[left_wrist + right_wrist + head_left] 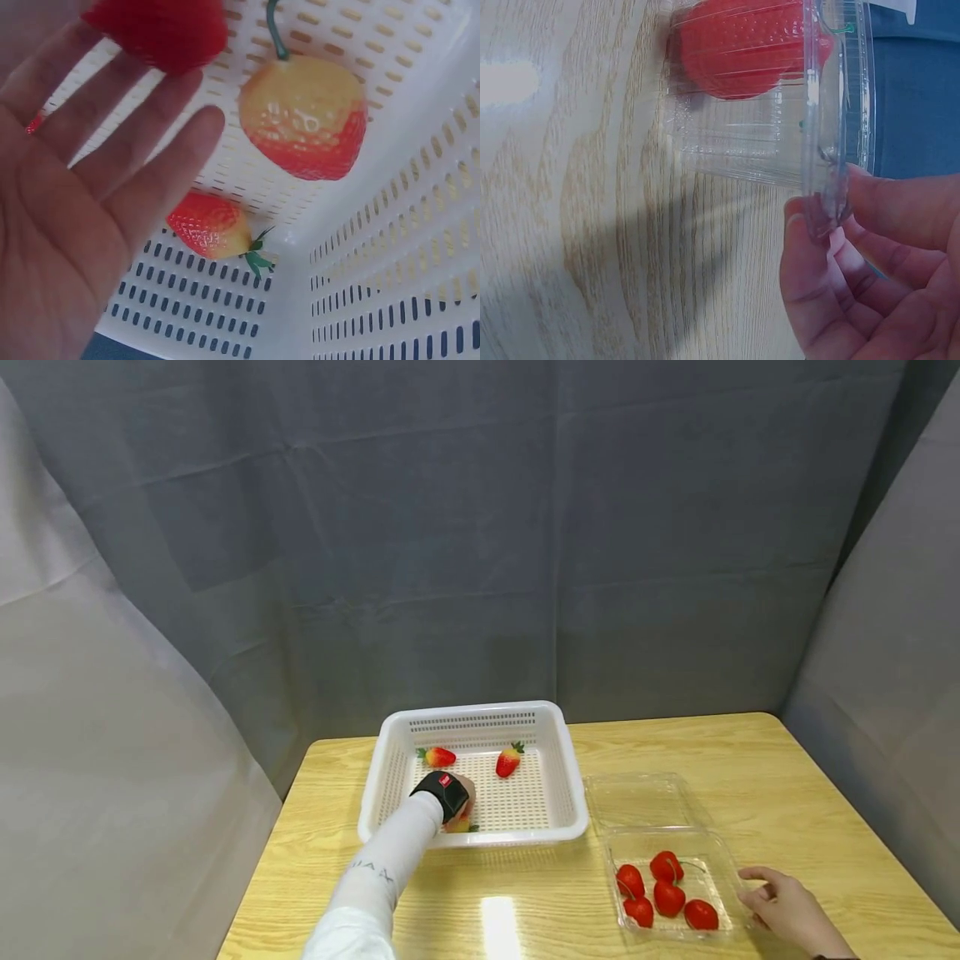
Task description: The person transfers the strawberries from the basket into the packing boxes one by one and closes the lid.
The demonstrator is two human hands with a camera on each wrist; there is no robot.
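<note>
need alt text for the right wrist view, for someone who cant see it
A person's right-hand grip pinches the rim of a clear plastic container, with bumpy red fruit visible through its wall. The container sits on a wood-grain table, and a dark bluish cloth shows at the upper right.

One worktop carries one white basket and one clear hinged container, with two hands at them, one left hand and one right hand. Five red strawberries lie in the container. In the basket, the left wrist view shows three red-and-yellow or red strawberries, plus one red sliver behind the fingers.
</note>
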